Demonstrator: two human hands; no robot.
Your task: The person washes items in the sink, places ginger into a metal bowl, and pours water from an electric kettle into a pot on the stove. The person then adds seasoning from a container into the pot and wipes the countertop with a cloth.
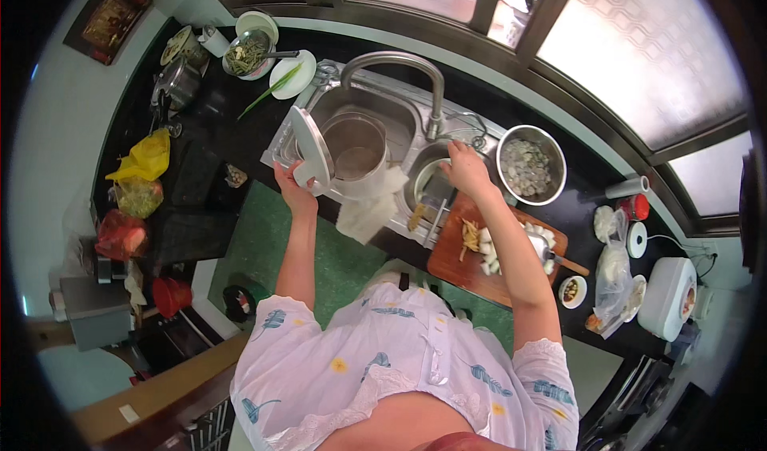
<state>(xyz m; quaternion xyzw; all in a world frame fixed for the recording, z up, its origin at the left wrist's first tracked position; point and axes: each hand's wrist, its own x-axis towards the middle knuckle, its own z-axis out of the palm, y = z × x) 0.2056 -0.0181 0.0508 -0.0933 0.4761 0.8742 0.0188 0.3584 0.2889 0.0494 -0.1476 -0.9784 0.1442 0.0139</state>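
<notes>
My left hand [298,193] grips the handle of a kettle-like pitcher [364,182]. Its white lid [311,145] stands tipped up, and the inside looks greyish brown. The vessel is at the front of the large sink basin [407,112], beside a whitish cloth [365,214] draped over the sink edge. Above the small basin [413,181] hovers my right hand [467,166], thumb apart from the fingers, with nothing visible in it. A bowl or pan with liquid [434,187] sits in that basin, partly hidden by the hand.
A curved faucet [395,58] arches over the sink. To the right are a steel bowl of shellfish-like food [530,163] and a wooden cutting board [443,256] with sliced ginger-like strips, white chunks and a cleaver [539,247]. Left stand a plate [302,76] and a bowl of green beans [247,55].
</notes>
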